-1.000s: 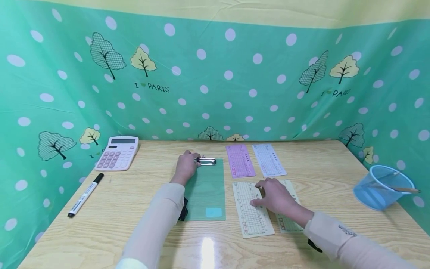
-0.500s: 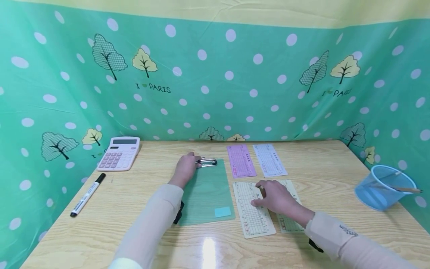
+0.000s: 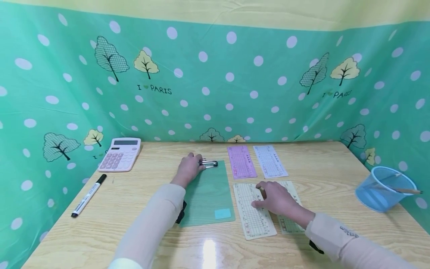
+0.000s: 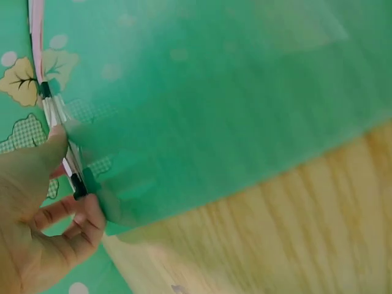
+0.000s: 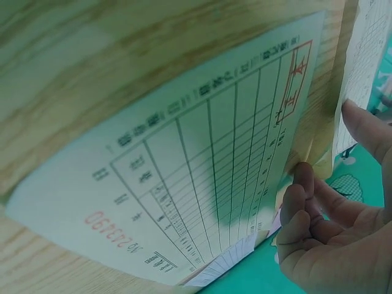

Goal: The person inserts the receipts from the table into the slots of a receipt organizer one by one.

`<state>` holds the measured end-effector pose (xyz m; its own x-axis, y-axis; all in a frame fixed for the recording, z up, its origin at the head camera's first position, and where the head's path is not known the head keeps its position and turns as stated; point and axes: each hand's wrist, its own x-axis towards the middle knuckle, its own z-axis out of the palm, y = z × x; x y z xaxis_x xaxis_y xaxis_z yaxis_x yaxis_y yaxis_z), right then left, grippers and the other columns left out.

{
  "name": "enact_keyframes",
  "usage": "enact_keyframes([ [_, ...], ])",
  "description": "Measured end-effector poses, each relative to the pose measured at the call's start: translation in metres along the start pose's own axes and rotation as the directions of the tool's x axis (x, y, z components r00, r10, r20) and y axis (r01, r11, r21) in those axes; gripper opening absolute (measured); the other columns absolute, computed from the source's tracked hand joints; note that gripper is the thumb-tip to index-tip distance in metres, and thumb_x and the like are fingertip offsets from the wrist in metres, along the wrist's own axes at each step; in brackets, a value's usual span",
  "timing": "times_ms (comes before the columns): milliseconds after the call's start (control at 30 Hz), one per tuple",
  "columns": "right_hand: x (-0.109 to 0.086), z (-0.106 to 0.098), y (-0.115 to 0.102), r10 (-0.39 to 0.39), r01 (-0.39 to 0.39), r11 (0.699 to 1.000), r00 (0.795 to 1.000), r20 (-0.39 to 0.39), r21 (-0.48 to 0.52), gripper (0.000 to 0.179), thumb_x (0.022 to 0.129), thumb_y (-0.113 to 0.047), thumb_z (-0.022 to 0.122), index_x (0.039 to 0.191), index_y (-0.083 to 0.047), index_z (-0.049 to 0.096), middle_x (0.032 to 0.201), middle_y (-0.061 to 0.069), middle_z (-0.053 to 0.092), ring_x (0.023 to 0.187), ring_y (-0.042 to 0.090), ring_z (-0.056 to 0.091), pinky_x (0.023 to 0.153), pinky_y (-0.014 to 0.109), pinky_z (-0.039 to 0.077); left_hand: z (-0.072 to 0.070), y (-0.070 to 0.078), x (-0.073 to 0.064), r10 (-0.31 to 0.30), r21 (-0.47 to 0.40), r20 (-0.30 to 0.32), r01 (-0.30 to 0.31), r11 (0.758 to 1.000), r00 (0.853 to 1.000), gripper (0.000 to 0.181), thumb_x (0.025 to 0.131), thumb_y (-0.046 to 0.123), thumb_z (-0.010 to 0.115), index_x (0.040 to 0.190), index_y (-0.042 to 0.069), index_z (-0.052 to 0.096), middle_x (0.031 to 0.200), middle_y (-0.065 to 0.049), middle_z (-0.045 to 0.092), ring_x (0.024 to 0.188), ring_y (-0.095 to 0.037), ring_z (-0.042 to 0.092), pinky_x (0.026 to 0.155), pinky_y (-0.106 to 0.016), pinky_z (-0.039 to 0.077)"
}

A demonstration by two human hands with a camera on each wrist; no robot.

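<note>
- one black-and-white marker (image 3: 89, 196), a pink calculator (image 3: 121, 155) just behind, both on the desk (image 3: 329, 179)
- left hand (image 3: 189, 170), fingers (image 4: 92, 214) pinching the metal clip (image 3: 211, 163) of a green clip folder (image 3: 209, 194)
- purple form (image 3: 242, 162) behind a cream form (image 3: 248, 216)
- right hand (image 3: 279, 200), thumb (image 5: 369, 130) on that cream form, cannot tell if pinching
- blue pencil cup (image 3: 377, 194)

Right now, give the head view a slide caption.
Left hand grips green clipboard by its metal clip, right hand over printed forms.

pink calculator (image 3: 120, 154): back left | capped marker (image 3: 89, 196): near it | blue cup (image 3: 374, 196): right, pencil (image 3: 407, 191) inside | dotted curtain (image 3: 215, 101): behind
</note>
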<state>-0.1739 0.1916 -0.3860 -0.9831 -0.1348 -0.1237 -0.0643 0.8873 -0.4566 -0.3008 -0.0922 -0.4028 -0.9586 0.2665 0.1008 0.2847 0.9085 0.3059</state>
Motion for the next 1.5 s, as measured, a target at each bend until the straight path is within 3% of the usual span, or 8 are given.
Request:
enact_keyframes([
  [267, -0.0003, -0.0001, 0.0003, -0.008, 0.008, 1.0, 1.0, -0.004, 0.004, 0.062, 0.082, -0.026, 0.087, 0.13, 0.002, 0.062, 0.079, 0.001, 0.056, 0.07, 0.017, 0.05, 0.062, 0.032, 0.043, 0.0023, 0.0002, -0.0003, 0.105, 0.04, -0.06, -0.103, 0.994, 0.993, 0.022, 0.09, 0.022, 0.074, 0.101, 0.004, 0.068, 0.095, -0.014, 0.063, 0.084, -0.034, 0.063, 0.079, -0.047, 0.054],
  [900, -0.0011, -0.0008, -0.0013, -0.009, 0.009, 1.0, 1.0, -0.009, 0.013, 0.061, 0.082, -0.024, 0.087, 0.132, 0.002, 0.061, 0.075, 0.001, 0.055, 0.066, 0.017, 0.049, 0.059, 0.031, 0.041, 0.0035, -0.0008, -0.0017, 0.148, 0.105, -0.064, -0.141, 0.984, 0.987, 0.019, 0.094, 0.02, 0.07, 0.105, 0.004, 0.07, 0.102, -0.015, 0.068, 0.085, -0.035, 0.064, 0.078, -0.046, 0.056],
  [1100, -0.0011, 0.0004, -0.0029, 0.033, -0.032, 0.997, 0.999, -0.016, 0.077, 0.08, 0.081, -0.02, 0.087, 0.146, 0.003, 0.047, 0.073, 0.002, 0.056, 0.06, 0.017, 0.048, 0.056, 0.031, 0.039, 0.003, 0.0011, -0.0053, 0.156, 0.12, -0.057, -0.148, 0.982, 0.986, 0.02, 0.095, 0.019, 0.07, 0.104, 0.001, 0.065, 0.099, -0.016, 0.065, 0.083, -0.035, 0.065, 0.077, -0.046, 0.056],
  [1233, -0.0013, 0.0, -0.0034, 0.074, -0.072, 0.988, 0.997, -0.009, 0.137, 0.089, 0.08, -0.016, 0.088, 0.15, 0.006, 0.037, 0.071, 0.003, 0.057, 0.058, 0.016, 0.047, 0.055, 0.031, 0.039, 0.0004, 0.0026, -0.006, 0.134, 0.107, -0.029, -0.13, 0.986, 0.991, 0.022, 0.097, 0.018, 0.069, 0.105, -0.001, 0.061, 0.103, -0.018, 0.064, 0.087, -0.036, 0.066, 0.084, -0.051, 0.055],
  [1367, -0.0014, -0.0002, -0.0011, 0.113, -0.113, 0.981, 0.994, 0.01, 0.16, 0.077, 0.081, -0.016, 0.087, 0.141, 0.006, 0.045, 0.076, 0.006, 0.056, 0.062, 0.018, 0.048, 0.056, 0.031, 0.04, -0.0014, 0.0021, -0.0051, 0.092, 0.066, 0.014, -0.092, 0.993, 0.996, 0.023, 0.099, 0.017, 0.068, 0.107, -0.002, 0.06, 0.105, -0.019, 0.061, 0.089, -0.033, 0.063, 0.09, -0.053, 0.052],
  [1500, -0.0027, -0.0011, 0.002, 0.094, -0.095, 0.984, 0.995, 0.018, 0.15, 0.047, 0.083, -0.018, 0.085, 0.115, 0.001, 0.058, 0.079, 0.006, 0.053, 0.065, 0.018, 0.046, 0.057, 0.03, 0.038, -0.0028, 0.0012, -0.0049, 0.058, 0.032, 0.038, -0.06, 0.998, 0.998, 0.022, 0.099, 0.015, 0.068, 0.109, -0.002, 0.06, 0.103, -0.018, 0.058, 0.089, -0.032, 0.061, 0.089, -0.052, 0.051],
])
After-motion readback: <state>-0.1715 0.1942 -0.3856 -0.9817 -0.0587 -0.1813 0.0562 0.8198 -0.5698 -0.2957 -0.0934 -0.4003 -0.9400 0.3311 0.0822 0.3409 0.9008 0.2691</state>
